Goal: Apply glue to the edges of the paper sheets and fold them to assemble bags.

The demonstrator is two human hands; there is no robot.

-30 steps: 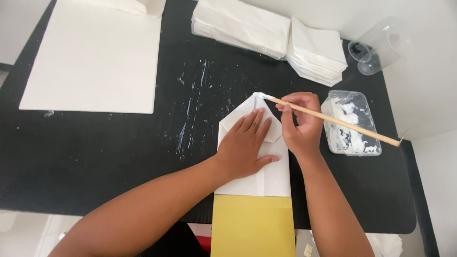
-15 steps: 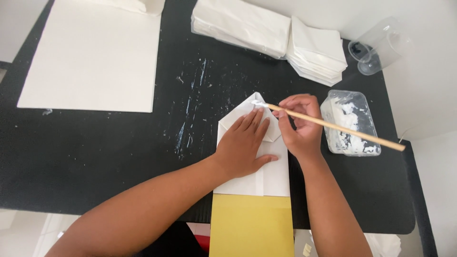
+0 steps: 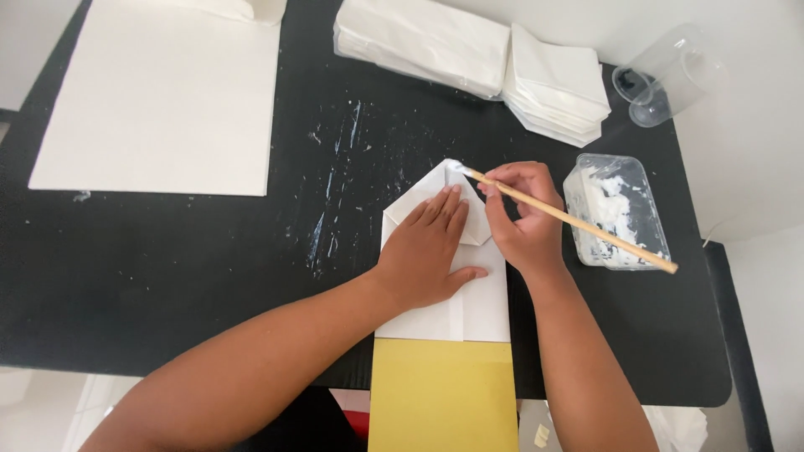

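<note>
A white folded paper piece [image 3: 481, 305] with a pointed top lies on the black table [image 3: 167, 268]. My left hand [image 3: 427, 251] presses flat on its middle, fingers spread. My right hand [image 3: 523, 222] grips a thin wooden stick [image 3: 586, 226], whose tip carries white paste and touches the paper's pointed top edge. A yellow sheet [image 3: 442, 398] lies under the paper's near end and hangs over the table's front edge.
A clear plastic tub of white paste [image 3: 615, 209] stands right of my right hand. Stacks of folded white paper [image 3: 494, 59] sit at the back. A large white sheet [image 3: 159, 92] lies far left. A clear cup [image 3: 662, 79] lies tipped at back right. Dried paste streaks [image 3: 335, 184] mark the table.
The stick's tip has slid from the right side of the flap up to the paper's point. My left hand has stayed pressed on the paper.
</note>
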